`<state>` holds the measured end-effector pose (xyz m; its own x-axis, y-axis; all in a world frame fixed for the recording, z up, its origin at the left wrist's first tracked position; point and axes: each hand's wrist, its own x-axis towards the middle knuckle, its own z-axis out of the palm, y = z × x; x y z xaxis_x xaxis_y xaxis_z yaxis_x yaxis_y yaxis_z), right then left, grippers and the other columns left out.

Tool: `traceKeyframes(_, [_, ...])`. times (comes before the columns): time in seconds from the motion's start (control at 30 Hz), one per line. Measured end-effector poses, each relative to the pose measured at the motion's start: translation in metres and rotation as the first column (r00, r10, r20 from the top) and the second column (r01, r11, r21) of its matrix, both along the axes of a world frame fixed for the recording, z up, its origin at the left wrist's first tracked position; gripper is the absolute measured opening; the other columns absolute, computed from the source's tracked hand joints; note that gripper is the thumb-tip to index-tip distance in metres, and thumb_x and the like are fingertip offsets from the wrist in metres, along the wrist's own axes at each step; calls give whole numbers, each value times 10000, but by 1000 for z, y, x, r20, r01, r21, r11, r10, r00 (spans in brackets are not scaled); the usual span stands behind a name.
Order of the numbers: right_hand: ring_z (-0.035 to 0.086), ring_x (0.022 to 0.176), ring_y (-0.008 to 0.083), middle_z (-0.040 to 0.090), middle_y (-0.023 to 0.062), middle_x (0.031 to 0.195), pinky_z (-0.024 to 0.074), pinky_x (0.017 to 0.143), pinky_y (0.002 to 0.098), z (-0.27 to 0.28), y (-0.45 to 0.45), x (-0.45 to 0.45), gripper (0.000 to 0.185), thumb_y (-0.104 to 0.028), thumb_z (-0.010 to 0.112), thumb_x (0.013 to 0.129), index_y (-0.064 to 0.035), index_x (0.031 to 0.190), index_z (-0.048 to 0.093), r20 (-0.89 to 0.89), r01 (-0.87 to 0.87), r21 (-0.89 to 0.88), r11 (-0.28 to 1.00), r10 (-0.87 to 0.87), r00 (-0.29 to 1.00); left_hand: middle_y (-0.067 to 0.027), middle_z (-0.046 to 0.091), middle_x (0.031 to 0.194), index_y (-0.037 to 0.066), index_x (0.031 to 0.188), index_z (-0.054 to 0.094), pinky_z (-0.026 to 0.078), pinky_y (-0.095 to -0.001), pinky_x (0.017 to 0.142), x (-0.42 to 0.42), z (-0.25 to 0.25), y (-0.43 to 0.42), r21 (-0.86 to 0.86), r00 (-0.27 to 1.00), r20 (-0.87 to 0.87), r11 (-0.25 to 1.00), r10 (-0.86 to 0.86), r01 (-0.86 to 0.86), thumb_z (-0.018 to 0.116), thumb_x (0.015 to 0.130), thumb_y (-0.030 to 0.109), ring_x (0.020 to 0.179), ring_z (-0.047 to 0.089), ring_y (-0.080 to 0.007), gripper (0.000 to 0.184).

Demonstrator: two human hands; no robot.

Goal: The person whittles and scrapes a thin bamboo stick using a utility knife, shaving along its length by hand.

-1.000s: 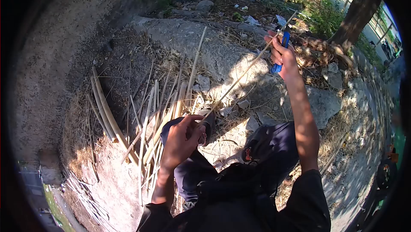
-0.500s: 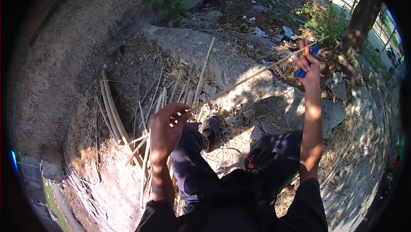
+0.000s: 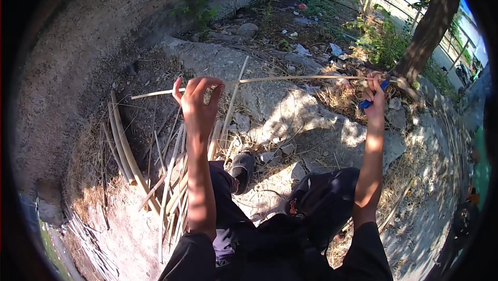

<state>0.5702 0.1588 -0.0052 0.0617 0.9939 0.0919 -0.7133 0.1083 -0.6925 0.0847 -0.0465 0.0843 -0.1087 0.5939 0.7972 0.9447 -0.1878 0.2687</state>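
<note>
A: State the position of the thin strip (image 3: pixel 290 78).
B: Held in the air, nearly level across the view and slightly bowed, above the stone slab (image 3: pixel 290 112). One end projects well past the left hand (image 3: pixel 199 97); the other projects slightly past the right hand (image 3: pixel 375 94).

A: Left-hand condition?
B: Raised, fingers curled, grasping the strip between thumb and fingers. The hand hides part of the strip.

A: Right-hand condition?
B: Fingers closed on the strip near its end. The same hand retains a blue tool (image 3: pixel 365 104), set crosswise in the grip.

A: Adjacent material?
B: Loose sticks (image 3: pixel 166 193) lie on the ground near the slab's near edge, towards its left end. Thick curved poles (image 3: pixel 126 146) lie just left of them.
</note>
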Motion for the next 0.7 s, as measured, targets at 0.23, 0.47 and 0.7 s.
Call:
traceKeyframes(0.23, [343, 497, 11, 652, 48, 1407, 325, 429, 196, -18, 8, -25, 240, -338, 630, 1065, -159, 1224, 628, -27, 26, -39, 999, -28, 999, -100, 739, 1120, 86, 1056, 715, 523, -398, 939, 16, -36, 3, 363, 992, 129, 930, 7, -54, 816, 882, 94, 1097, 681, -223, 202])
traceKeyframes(0.47, [310, 508, 13, 650, 43, 1412, 310, 465, 186, 3, -33, -131, 325, -353, 661, 1053, -134, 1278, 583, -6, -159, -100, 982, 160, 987, -153, 663, 1365, 20, 1525, 467, 556, -356, 997, 59, -85, 31, -73, 414, 841, 686, -348, 724, 707, 1028, 219, 1213, 657, -217, 587])
traceKeyframes(0.7, [318, 506, 1, 734, 43, 1250, 281, 467, 188, 3, -76, -197, 261, -346, 673, 1048, -124, 1183, 681, 65, -333, -202, 921, 352, 934, -210, 680, 1316, -29, 1398, 574, 635, -383, 893, 54, -76, 35, 360, -29, 884, 639, -467, 680, 553, 1110, 229, 1111, 730, -276, 388])
